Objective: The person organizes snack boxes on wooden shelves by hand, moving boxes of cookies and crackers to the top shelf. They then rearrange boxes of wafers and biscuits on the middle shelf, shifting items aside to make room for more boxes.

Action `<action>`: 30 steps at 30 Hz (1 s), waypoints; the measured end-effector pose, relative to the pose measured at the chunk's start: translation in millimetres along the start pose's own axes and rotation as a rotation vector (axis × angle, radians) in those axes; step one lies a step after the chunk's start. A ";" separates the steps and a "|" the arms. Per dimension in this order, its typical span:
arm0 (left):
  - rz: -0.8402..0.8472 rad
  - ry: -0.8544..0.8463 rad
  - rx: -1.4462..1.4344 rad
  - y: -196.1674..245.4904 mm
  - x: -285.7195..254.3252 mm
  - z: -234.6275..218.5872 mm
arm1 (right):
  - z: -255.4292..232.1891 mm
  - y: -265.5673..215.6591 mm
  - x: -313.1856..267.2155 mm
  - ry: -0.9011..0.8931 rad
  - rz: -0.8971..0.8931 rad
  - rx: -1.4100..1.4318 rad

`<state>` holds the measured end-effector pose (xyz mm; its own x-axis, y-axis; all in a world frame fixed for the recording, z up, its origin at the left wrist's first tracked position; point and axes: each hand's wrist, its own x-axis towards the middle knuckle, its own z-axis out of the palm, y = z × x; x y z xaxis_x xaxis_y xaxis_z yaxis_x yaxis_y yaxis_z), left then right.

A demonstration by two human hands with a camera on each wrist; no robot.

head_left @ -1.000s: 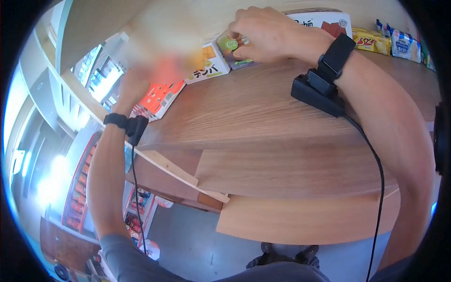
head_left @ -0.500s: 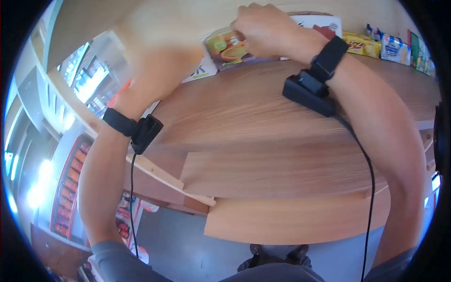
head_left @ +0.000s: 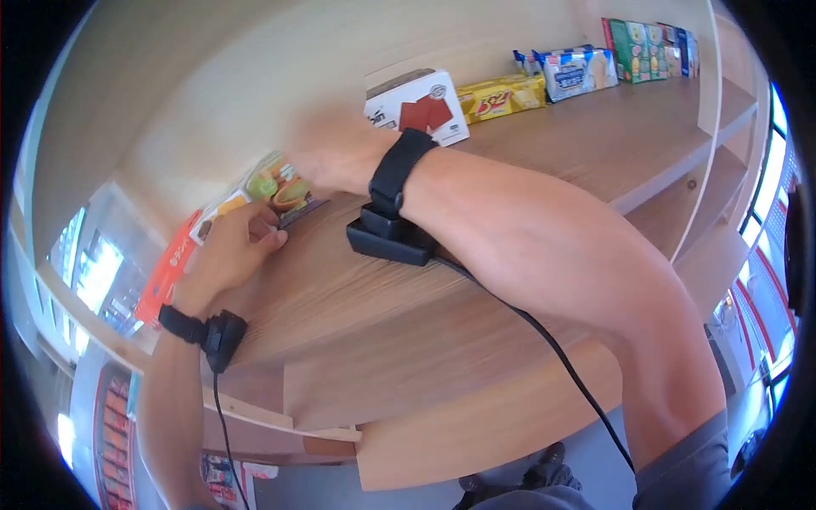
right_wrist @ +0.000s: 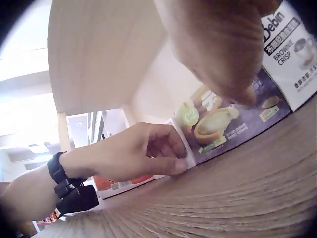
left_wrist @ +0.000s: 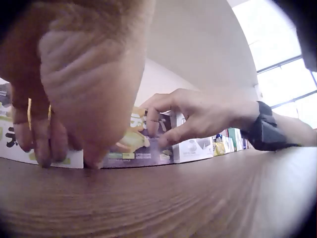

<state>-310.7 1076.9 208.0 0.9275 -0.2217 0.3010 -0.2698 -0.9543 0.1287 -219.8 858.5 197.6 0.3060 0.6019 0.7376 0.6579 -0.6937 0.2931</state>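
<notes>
Boxes stand side by side along the shelf's back. In the head view my left hand is at the white box, between an orange box and a purple box with fruit pictures. The left wrist view shows its fingers hanging over the white box's front. My right hand, blurred, is by the purple box's right end. Seen from the left wrist, that right hand has bent fingers and thumb spread at the purple box's front; a firm grip is not visible.
Right of the purple box stands a white brownie box, then a yellow pack, a blue-white pack and green packs. An upright divider is at the shelf's right. Lower shelves lie below.
The head view has turned right. My left hand has gone from the orange box past a blurred sweep to the white box. My right hand has shifted toward the purple box's right end.
</notes>
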 end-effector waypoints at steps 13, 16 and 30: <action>0.063 -0.015 -0.090 10.5 19.3 15.4 | -64.5 25.1 -3.5 -0.178 0.330 0.021; 0.013 -0.043 -0.058 19.6 18.3 13.5 | -64.1 32.5 -5.1 -0.157 0.296 0.126; -0.034 -0.256 -0.109 57.4 -37.5 -4.5 | -46.5 28.4 -1.6 -0.233 0.238 0.214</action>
<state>-362.2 1031.3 208.4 0.9680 -0.2464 0.0479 -0.2506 -0.9378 0.2402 -233.6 819.5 233.1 0.5993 0.5246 0.6047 0.6707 -0.7414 -0.0215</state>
